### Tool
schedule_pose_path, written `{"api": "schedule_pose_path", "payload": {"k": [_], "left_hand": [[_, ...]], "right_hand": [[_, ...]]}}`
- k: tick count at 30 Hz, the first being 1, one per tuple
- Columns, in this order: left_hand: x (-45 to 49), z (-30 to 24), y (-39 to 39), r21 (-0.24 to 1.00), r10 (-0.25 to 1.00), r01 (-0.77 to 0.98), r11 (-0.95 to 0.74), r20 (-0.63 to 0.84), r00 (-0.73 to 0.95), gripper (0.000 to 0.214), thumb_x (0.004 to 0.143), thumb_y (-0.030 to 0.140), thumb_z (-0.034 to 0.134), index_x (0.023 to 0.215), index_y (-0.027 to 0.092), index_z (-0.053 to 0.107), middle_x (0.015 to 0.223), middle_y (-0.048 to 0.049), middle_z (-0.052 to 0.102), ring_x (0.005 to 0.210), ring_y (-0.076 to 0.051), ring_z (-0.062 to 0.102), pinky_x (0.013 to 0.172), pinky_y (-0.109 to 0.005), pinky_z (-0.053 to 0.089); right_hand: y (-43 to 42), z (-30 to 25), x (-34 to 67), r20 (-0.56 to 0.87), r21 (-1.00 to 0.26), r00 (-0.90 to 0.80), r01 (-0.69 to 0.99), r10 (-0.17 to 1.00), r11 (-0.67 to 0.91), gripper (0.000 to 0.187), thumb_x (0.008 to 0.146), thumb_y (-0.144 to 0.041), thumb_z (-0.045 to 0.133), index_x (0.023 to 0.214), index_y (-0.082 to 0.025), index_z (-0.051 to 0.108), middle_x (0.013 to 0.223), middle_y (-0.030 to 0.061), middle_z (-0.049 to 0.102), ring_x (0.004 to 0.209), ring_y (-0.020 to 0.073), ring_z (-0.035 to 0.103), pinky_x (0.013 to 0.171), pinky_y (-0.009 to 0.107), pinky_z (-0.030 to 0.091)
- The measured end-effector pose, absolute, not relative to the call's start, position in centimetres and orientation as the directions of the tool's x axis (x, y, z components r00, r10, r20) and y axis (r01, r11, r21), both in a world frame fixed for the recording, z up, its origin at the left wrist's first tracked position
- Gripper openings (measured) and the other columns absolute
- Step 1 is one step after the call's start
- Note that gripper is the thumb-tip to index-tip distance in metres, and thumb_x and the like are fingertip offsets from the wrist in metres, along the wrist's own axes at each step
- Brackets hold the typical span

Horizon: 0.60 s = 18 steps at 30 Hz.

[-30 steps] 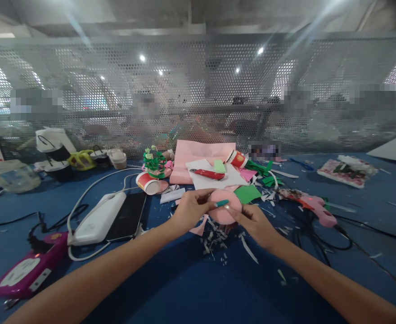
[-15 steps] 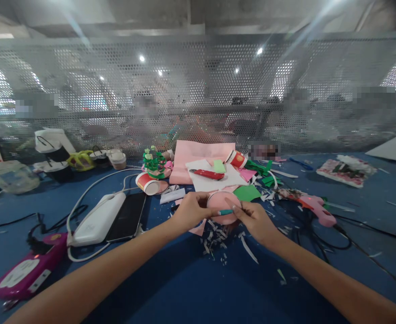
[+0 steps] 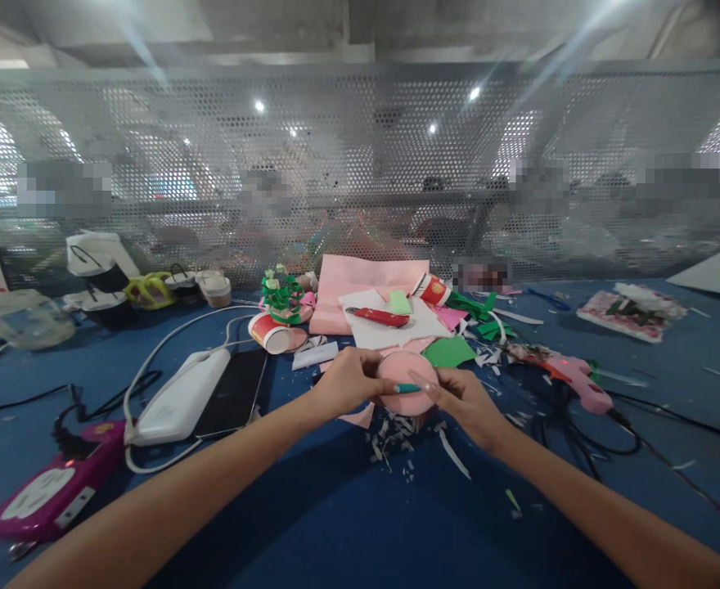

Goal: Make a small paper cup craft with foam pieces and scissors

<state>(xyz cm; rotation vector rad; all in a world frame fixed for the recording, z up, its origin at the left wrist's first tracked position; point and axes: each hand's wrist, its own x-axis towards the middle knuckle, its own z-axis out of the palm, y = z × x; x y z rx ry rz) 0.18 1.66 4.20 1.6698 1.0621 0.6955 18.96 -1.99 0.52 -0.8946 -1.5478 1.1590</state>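
Between my two hands is a round pink paper disc [image 3: 406, 366], its flat face toward me. My left hand [image 3: 348, 381] pinches its left edge, the thumb with a teal nail lying across the face. My right hand [image 3: 465, 402] grips the right edge, its thumb also on the face. Whatever lies behind the disc is mostly hidden. White paper scraps [image 3: 390, 440] are scattered just below. Beyond it, a red utility knife [image 3: 377, 316] rests on a white sheet [image 3: 366, 334], with green paper [image 3: 449, 352] close to my right hand.
Two red paper cups [image 3: 267, 334] [image 3: 430, 289] lie tipped over. To the right is a pink glue gun [image 3: 578, 383] with its cable. On the left are a white power bank [image 3: 182, 401], a black phone [image 3: 232, 393] and a purple power strip [image 3: 53, 491]. Behind stands a perforated metal screen [image 3: 360, 164].
The pink disc has tilted slightly, so its face shows a little more squarely. Both hands keep hold of it in nearly the same place.
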Motion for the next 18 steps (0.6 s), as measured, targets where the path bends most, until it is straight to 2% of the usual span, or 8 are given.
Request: {"api": "schedule_pose_path", "payload": {"k": [6, 14, 18], "left_hand": [[0.4, 4.1, 1.5, 0.971, 0.922, 0.219, -0.1, 0.007, 0.387, 0.019, 0.058, 0.024, 0.072, 0.072, 0.012, 0.066, 0.062, -0.0019, 0.063, 0.056, -0.014, 0.059, 0.053, -0.025, 0.05], [0.7, 3.1, 1.3, 0.966, 0.951, 0.207, -0.156, 0.09, 0.296, 0.027, 0.062, 0.034, 0.074, 0.07, 0.012, 0.063, 0.059, -0.0008, 0.059, 0.055, -0.012, 0.055, 0.05, -0.023, 0.045], [1.1, 1.9, 1.0, 0.966, 0.951, 0.177, -0.191, 0.137, 0.277, 0.03, 0.065, 0.039, 0.072, 0.072, 0.012, 0.062, 0.062, -0.0002, 0.059, 0.057, -0.012, 0.054, 0.052, -0.023, 0.044]], "right_hand": [[-1.7, 0.6, 18.9, 0.215, -0.97, -0.21, 0.067, 0.954, 0.233, 0.042, 0.073, -0.056, 0.064, 0.069, -0.015, 0.064, 0.053, 0.0017, 0.064, 0.047, 0.0171, 0.061, 0.049, 0.028, 0.053], [-1.2, 0.3, 19.2, 0.171, -0.974, -0.095, 0.132, 0.981, 0.182, 0.047, 0.072, -0.064, 0.06, 0.062, -0.018, 0.057, 0.051, 0.0031, 0.064, 0.046, 0.0195, 0.062, 0.048, 0.03, 0.053], [-1.0, 0.1, 19.3, 0.21, -0.942, -0.055, 0.256, 0.976, 0.217, 0.048, 0.077, -0.064, 0.054, 0.063, -0.019, 0.055, 0.051, 0.0019, 0.06, 0.048, 0.0197, 0.062, 0.048, 0.029, 0.05]]}}
